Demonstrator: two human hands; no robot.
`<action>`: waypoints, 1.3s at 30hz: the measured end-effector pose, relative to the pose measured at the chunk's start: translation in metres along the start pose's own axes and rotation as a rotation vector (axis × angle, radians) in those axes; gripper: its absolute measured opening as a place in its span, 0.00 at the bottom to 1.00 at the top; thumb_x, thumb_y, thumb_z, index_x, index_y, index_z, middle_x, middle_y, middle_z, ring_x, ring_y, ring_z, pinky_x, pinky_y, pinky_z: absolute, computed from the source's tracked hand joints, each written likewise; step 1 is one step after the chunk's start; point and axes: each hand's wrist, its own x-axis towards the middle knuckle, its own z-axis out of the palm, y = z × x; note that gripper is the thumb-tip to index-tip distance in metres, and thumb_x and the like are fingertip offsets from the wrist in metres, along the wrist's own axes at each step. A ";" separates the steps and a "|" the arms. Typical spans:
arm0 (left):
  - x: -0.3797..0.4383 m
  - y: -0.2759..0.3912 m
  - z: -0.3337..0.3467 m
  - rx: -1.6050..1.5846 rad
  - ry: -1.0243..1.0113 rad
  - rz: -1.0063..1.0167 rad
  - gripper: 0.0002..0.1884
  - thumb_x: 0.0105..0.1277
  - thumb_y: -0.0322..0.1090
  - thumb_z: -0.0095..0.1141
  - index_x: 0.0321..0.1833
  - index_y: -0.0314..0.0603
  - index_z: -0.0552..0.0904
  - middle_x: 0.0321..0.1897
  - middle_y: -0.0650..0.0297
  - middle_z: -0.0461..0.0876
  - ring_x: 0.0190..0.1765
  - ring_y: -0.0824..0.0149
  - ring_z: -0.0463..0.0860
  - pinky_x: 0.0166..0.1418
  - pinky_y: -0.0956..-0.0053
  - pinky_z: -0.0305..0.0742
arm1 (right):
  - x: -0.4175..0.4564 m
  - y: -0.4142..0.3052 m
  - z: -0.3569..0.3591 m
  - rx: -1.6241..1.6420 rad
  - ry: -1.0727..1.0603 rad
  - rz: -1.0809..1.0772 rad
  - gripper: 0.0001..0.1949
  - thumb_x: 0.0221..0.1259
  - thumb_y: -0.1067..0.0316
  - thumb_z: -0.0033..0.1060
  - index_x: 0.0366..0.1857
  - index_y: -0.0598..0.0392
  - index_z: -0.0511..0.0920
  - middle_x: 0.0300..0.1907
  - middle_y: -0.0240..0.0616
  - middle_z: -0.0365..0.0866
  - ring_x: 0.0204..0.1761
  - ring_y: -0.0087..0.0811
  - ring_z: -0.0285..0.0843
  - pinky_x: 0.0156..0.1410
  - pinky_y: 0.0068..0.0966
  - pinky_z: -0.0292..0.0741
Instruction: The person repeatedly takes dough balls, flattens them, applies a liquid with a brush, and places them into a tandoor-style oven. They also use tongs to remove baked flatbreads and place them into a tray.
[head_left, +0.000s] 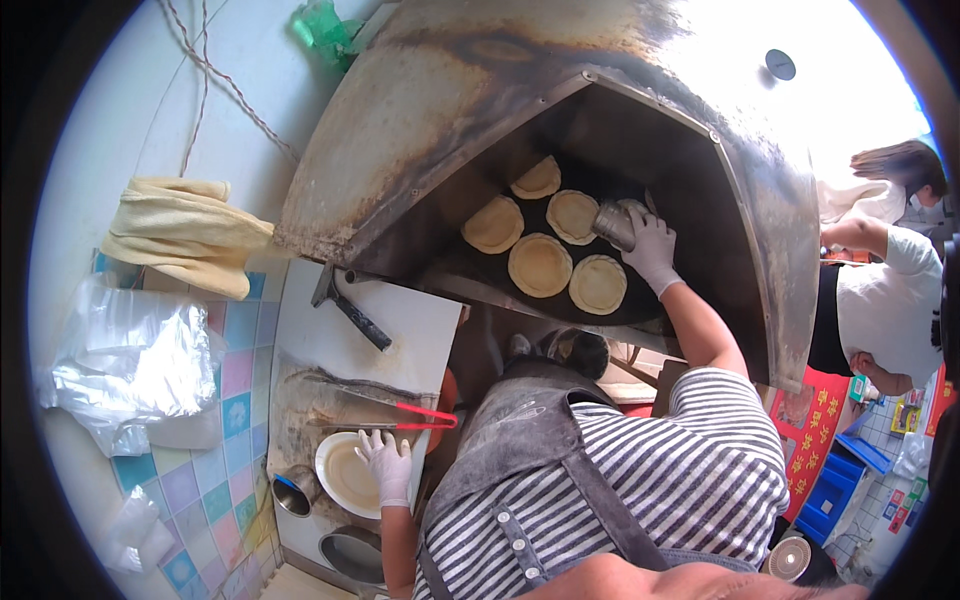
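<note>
My right hand, in a white glove, grips a metal shaker can held tilted over the dark baking surface inside the oven opening. Several round flat pastries with crimped edges, such as this one, lie there; one is partly hidden behind the can and hand. My left hand, also gloved, rests at the rim of a white bowl with a pale substance in it, its fingers apart. Just beyond that hand on the counter lie tongs with red handles.
A scraper with a black handle, a metal cup and a round metal pan are on the left counter. A yellow towel and plastic bags hang on the wall. Two people are at the far right.
</note>
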 end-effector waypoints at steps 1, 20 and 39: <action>0.001 0.000 0.000 -0.008 0.003 0.005 0.26 0.63 0.48 0.50 0.57 0.36 0.77 0.66 0.53 0.65 0.74 0.48 0.48 0.73 0.41 0.39 | 0.000 0.003 0.000 -0.013 -0.018 0.006 0.42 0.34 0.55 0.73 0.63 0.41 0.65 0.53 0.39 0.72 0.56 0.40 0.69 0.55 0.42 0.68; -0.001 -0.027 0.035 -0.026 0.271 0.214 0.28 0.59 0.49 0.56 0.60 0.40 0.74 0.65 0.47 0.62 0.72 0.45 0.52 0.72 0.41 0.42 | -0.166 -0.456 -0.072 1.399 -0.347 -0.806 0.46 0.35 0.63 0.77 0.63 0.61 0.58 0.59 0.50 0.67 0.62 0.42 0.67 0.66 0.32 0.65; -0.008 -0.032 0.014 0.065 0.330 0.417 0.29 0.55 0.45 0.62 0.58 0.37 0.77 0.75 0.53 0.46 0.75 0.41 0.42 0.72 0.38 0.39 | -0.232 -0.355 -0.003 0.537 -0.369 -0.579 0.21 0.46 0.69 0.58 0.47 0.62 0.72 0.41 0.54 0.76 0.45 0.51 0.79 0.49 0.43 0.76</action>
